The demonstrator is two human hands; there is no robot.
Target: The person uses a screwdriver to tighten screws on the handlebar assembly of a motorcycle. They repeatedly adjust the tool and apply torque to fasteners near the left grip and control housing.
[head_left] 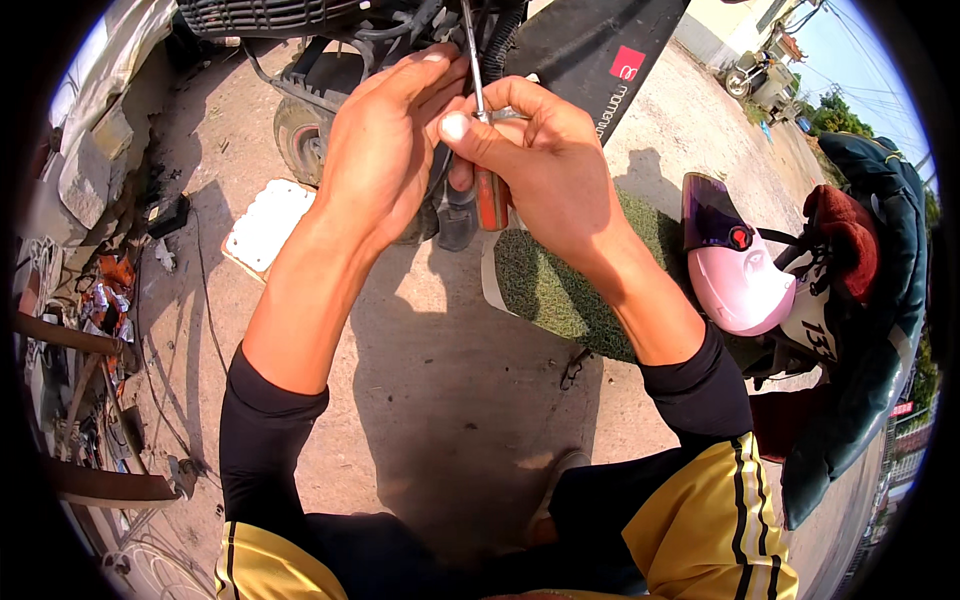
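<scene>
Your right hand (pixel 555 165) grips a red-handled screwdriver (pixel 489 200) at upper center, your left hand (pixel 375 145) cupped open beside it, over sunlit, shadow-crossed outdoor ground (pixel 415 345) with scrap (pixel 112 290) along the frame's left.

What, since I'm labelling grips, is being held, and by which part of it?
The right hand pinches a red-handled screwdriver near where handle and shaft meet. Whether the left hand holds anything cannot be told.

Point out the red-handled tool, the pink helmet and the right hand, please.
Red-handled tool (pixel 490 203), head view: the handle.
Pink helmet (pixel 738 280), head view: the shell.
Right hand (pixel 562 165), head view: its back.
</scene>
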